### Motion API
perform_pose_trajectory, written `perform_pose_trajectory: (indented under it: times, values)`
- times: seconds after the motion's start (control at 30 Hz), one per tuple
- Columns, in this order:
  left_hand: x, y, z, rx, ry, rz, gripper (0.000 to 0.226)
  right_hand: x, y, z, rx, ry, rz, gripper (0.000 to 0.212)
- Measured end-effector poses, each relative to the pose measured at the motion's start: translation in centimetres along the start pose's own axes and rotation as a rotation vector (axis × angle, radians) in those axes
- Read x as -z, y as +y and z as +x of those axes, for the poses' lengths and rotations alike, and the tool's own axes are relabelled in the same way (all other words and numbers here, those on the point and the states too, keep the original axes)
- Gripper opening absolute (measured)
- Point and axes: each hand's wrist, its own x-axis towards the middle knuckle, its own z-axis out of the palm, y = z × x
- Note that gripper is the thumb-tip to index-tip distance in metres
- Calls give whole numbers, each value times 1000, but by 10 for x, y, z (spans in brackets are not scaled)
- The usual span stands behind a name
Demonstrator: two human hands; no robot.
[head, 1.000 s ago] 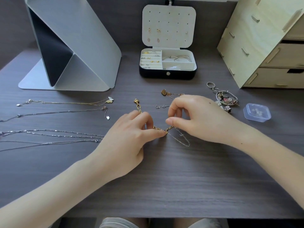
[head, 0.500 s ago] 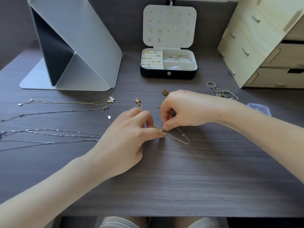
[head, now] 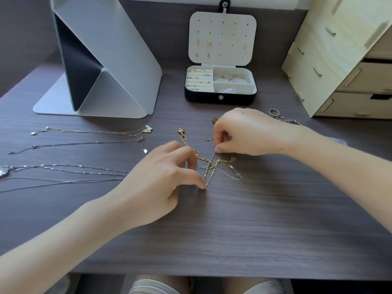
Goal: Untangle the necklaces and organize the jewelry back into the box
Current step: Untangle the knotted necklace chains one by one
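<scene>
Done: several straightened necklaces lie in separate rows towards the left edge of the surface.
In hand: a gold link chain lies crossed with a thin silver chain at the middle of the surface.
Left grip: thumb and forefinger pinch the gold chain's lower loop.
Right grip: fingertips pinch a strand just above the tangle; I cannot tell which chain.
Box: the jewelry box stands open near the back edge, with rings and bangles inside and no necklace visible.
Left to do: it seems the tangle must be freed, then everything boxed.
</scene>
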Motion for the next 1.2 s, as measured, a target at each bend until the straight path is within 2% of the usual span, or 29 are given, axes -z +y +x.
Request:
perform_pose_trajectory:
  times: [0.23,0.4,0.5,0.7,0.93,1.2]
  values:
    - [2,5,-1,34,25,-17,57,-13,6,-5,-23,132,44,10]
    - [-1,12,0,181,152,-79,50,-14,8,-9,-51,175,158,12]
    - [-4,18,6,232,192,-17,50,-15,8,-10,-56,160,195,15]
    - [-18,26,17,263,134,114,37,-15,3,-10,-109,139,176,19]
    - [-13,28,5,133,98,196,29,-16,3,-8,-146,159,181,20]
    - [-1,20,-10,-38,15,167,23,-20,8,-7,-156,225,156,18]
